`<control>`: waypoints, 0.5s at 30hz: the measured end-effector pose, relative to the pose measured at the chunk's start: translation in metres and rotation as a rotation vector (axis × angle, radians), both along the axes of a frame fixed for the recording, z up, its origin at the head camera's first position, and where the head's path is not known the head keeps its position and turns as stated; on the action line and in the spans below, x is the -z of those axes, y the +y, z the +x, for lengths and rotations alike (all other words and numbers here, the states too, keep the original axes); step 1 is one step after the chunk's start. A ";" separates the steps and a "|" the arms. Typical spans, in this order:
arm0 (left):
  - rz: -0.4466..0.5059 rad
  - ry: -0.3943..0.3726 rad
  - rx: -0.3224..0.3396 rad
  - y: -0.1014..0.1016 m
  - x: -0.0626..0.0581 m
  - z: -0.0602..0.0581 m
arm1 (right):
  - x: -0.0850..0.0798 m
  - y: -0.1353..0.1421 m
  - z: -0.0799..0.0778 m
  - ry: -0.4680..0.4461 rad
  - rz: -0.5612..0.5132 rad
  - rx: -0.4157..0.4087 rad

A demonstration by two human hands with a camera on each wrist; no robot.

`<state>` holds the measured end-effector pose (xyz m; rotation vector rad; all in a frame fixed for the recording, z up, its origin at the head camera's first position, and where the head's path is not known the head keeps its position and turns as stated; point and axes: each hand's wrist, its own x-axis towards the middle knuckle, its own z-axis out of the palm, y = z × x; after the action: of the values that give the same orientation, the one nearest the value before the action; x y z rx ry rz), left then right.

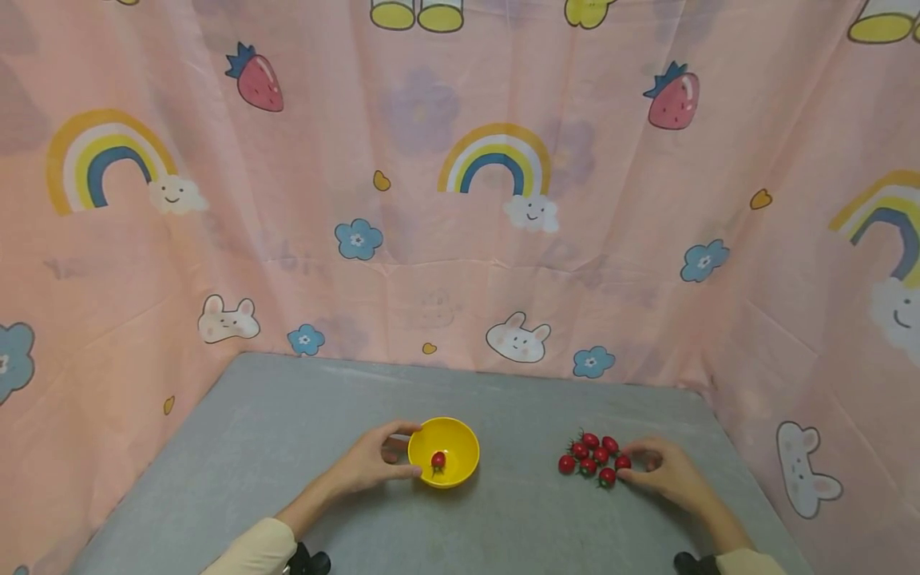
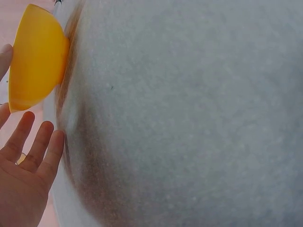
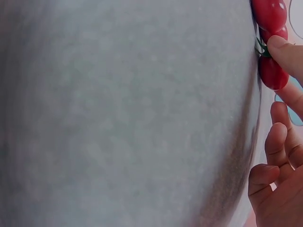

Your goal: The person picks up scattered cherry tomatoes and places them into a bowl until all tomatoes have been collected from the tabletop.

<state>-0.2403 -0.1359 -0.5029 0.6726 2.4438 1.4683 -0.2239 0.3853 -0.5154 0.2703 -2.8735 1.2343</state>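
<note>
In the head view, my left hand (image 1: 368, 461) holds the left side of a small yellow bowl (image 1: 460, 447), thumb at the near rim and forefinger at the far rim. The left wrist view shows the bowl (image 2: 40, 56) upright on the table, with the other fingers (image 2: 39, 146) spread beside it. One red cherry tomato (image 1: 438, 459) with a green stem lies inside. To the right, my right hand (image 1: 667, 477) pinches a cherry tomato (image 3: 273, 73) between thumb and forefinger, at the right edge of a cluster of several cherry tomatoes (image 1: 600, 455).
A grey tabletop (image 1: 517, 523) lies under everything, with a stretch of it between bowl and tomatoes. A pink patterned curtain (image 1: 446, 279) hangs behind the table and along both sides.
</note>
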 end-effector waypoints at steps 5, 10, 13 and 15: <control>-0.003 -0.003 -0.003 0.000 0.000 0.000 | 0.002 0.002 -0.001 0.015 -0.019 0.005; -0.010 0.009 -0.001 0.001 -0.001 0.000 | 0.001 0.005 -0.001 0.030 -0.024 -0.006; -0.002 0.017 0.002 0.001 -0.001 0.001 | -0.003 0.006 -0.001 0.048 -0.032 -0.007; 0.004 0.017 0.003 0.001 -0.002 0.001 | -0.005 0.006 0.000 0.070 -0.036 -0.009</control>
<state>-0.2389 -0.1345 -0.5012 0.6920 2.4519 1.4732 -0.2243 0.3915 -0.5101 0.3202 -2.7917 1.2507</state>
